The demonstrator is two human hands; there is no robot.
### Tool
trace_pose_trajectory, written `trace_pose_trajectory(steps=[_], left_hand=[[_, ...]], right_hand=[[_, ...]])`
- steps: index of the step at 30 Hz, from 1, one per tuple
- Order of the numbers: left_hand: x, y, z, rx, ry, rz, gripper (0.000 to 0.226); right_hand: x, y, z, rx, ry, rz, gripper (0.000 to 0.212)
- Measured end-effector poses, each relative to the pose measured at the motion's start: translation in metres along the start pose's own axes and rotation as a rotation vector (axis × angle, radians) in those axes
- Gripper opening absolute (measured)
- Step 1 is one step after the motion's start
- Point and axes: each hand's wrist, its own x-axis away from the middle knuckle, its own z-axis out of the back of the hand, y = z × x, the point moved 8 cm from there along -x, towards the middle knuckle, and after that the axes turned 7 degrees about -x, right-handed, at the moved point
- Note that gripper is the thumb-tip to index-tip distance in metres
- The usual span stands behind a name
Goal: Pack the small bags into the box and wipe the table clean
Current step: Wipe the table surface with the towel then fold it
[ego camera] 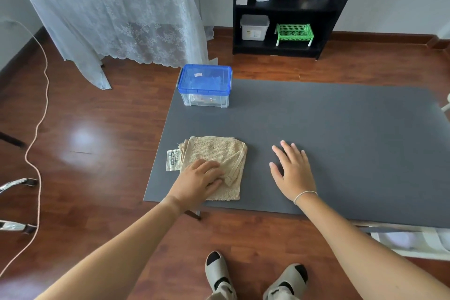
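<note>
Head view: I look down at my 2 hands over a gray table (pixel 341 141). My left hand (pixel 198 181) lies on a tan cloth (pixel 219 153). My fingers (pixel 214 178) bend a little and press down on the cloth near a folded edge. I cannot tell if they pinch the fold or just press on it. The cloth is folded into a square and sits flat on the table, near the table's left edge and close to my side. A small white tag (pixel 173 159) sticks out from the cloth, just past my left hand on the far left side.

My right hand (pixel 292 173) is to the right of the cloth, apart from it. It is flat with the fingers spread out and straight. It holds nothing. It looks like it rests on the table, palm down. There is a thin white band (pixel 305 195) on my right wrist.

Far ahead of my left hand, at the far left corner of the table, stands a clear box (pixel 205 97) with a blue lid (pixel 204 78). The lid is on. Through the clear wall I can see some small colored things inside at the bottom, but they are too small to tell what they are.

Past the table is a black shelf (pixel 287 7) with a green basket (pixel 294 31) in it. A table with a lace cover (pixel 109 14) stands on the wood floor (pixel 97 117), far ahead and left of my left hand. My 2 feet in gray shoes (pixel 219 273) are below my hands.
</note>
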Motion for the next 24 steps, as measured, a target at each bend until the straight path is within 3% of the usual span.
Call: trace_pose_trajectory(steps=[3, 7, 10, 13, 18, 21, 24], left_hand=[[-0.005, -0.013, 0.003, 0.092, -0.012, 0.151, 0.012], [0.001, -0.065, 0.007, 0.389, 0.095, 0.736, 0.011], [0.009, -0.086, 0.010, 0.456, 0.203, 0.967, 0.027], [0.002, -0.080, 0.014, 0.334, 0.198, 0.914, 0.032], [-0.019, -0.023, 0.007, 0.022, 0.087, 0.406, 0.037], [-0.013, -0.007, -0.024, 0.020, -0.125, 0.361, 0.048], [-0.004, -0.015, -0.040, -0.040, -0.216, 0.377, 0.056]], right_hand=[[0.001, 0.000, 0.000, 0.008, 0.001, 0.003, 0.043], [0.000, 0.000, 0.000, 0.020, 0.004, 0.011, 0.043], [0.000, 0.000, 0.001, 0.016, 0.016, 0.012, 0.043], [0.000, 0.000, 0.001, 0.013, 0.025, 0.014, 0.043], [0.001, -0.001, 0.001, 0.018, 0.027, 0.019, 0.043], [0.000, 0.000, 0.001, 0.013, 0.031, 0.018, 0.043], [0.000, 0.000, 0.000, 0.006, 0.033, 0.017, 0.043]])
